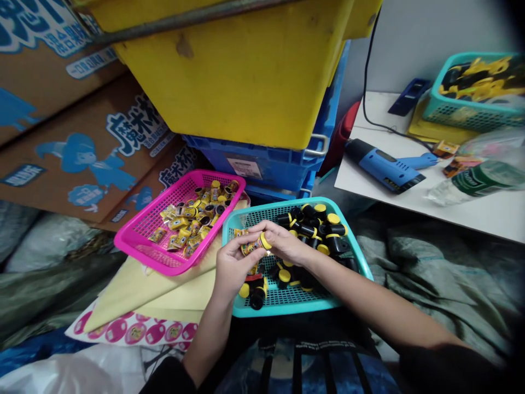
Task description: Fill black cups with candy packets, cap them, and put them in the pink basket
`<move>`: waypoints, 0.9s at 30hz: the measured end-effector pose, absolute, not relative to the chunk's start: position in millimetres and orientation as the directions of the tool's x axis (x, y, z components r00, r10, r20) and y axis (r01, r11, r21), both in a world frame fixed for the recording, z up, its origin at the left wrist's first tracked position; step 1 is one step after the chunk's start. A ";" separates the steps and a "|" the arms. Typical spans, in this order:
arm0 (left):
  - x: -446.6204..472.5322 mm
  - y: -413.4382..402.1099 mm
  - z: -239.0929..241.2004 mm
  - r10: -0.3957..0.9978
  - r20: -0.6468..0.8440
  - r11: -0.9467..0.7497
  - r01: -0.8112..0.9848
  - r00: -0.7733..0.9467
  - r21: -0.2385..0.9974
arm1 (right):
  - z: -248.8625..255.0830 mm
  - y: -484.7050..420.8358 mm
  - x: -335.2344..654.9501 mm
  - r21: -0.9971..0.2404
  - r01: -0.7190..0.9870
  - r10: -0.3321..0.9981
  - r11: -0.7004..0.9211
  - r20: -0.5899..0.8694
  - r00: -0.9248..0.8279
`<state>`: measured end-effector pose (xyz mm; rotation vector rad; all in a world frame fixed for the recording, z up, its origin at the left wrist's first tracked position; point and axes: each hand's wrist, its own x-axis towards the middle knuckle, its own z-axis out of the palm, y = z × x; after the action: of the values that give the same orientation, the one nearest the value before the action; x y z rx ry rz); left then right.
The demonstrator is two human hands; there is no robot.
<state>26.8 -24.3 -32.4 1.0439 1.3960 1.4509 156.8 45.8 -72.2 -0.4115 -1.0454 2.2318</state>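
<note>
Both hands meet above the left part of a teal basket (361,251). My left hand (233,265) is closed round a small bottle (251,247) with a yellow cap and a colourful printed label. My right hand (289,246) is closed on the same bottle, with its thumb by the cap and its fingers reaching over the top. In the teal basket lie several black bottles (305,229) with yellow caps, without printed labels. To the left, a pink basket (141,232) holds several small bottles (192,216) in printed yellow labels. My fingers partly hide the held bottle.
A sheet of round pink stickers (156,331) lies under yellowish paper (164,290). Behind stand a yellow crate (238,82) on blue crates (262,164), and printed cartons (82,164). At right, a white table (377,208) bears a blue heat gun (388,167), a plastic bottle (479,178) and another teal basket (463,112).
</note>
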 end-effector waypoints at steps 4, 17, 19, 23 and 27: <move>26.9 -23.8 -27.6 0.955 0.050 -0.049 0.011 -0.293 0.999 | -65.0 50.8 154.5 -0.830 -0.350 0.621 -0.435 0.004 -0.783; -50.7 -12.3 -15.7 0.757 0.390 0.059 0.648 -0.525 0.759 | -71.3 86.6 129.1 -0.426 0.641 0.627 0.638 -0.196 -0.754; -58.7 -11.9 -20.2 0.752 0.389 0.055 0.639 -0.532 0.767 | -91.8 80.2 117.7 -0.305 0.706 0.672 0.639 -0.225 -0.706; -50.2 -13.6 -30.5 0.810 0.328 -0.070 0.474 -0.487 0.877 | -116.2 76.8 102.9 -0.245 0.759 0.711 0.603 -0.265 -0.651; -42.9 -18.9 -29.9 0.793 0.287 -0.049 0.413 -0.537 0.909 | -108.6 82.6 112.8 -0.253 0.770 0.723 0.586 -0.267 -0.638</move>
<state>-42.9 -18.9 -29.9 1.2827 1.9025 1.6131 112.8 82.6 -108.6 -1.3800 -2.9162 0.5736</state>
